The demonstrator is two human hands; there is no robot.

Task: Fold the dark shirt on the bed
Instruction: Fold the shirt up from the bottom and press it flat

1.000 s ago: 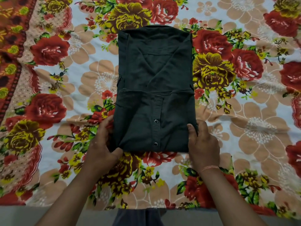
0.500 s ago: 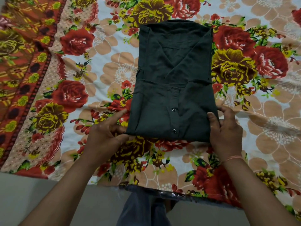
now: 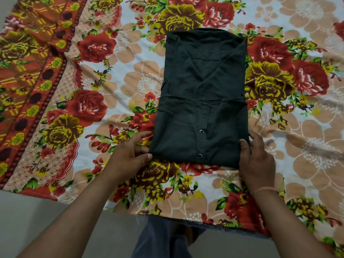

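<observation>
Dark shirt (image 3: 202,97), almost black with a green cast, lies folded into a tall, neat rectangle on the flowered bedsheet (image 3: 93,86), slightly right of the middle of the view. Its left edge bulges a little at mid-height where the layers meet. A crosswise fold line runs over it about halfway down, and above that line diagonal creases cross the upper panel toward the rounded far end. On the lower panel a placket runs toward the near edge and carries two shiny snap buttons (image 3: 201,131), one above the other. The near edge is a thick, straight fold facing the person.

The left hand (image 3: 128,157) sits at the shirt's near left corner. Its thumb lies against the near edge, its forefinger reaches to the left edge just above, and the other fingers curl in at the corner, so the hand pinches the cloth there. The right hand (image 3: 256,164) is at the near right corner, with the thumb pressed on top of the fabric and the fingers wrapped round the right edge, gripping it. A thin pink thread (image 3: 265,189) circles that wrist. The rest of the shirt lies flat on the bed beyond both sets of fingertips. Below the sheet's hem show grey floor (image 3: 28,220) and the person's blue-grey trousers (image 3: 158,239).
</observation>
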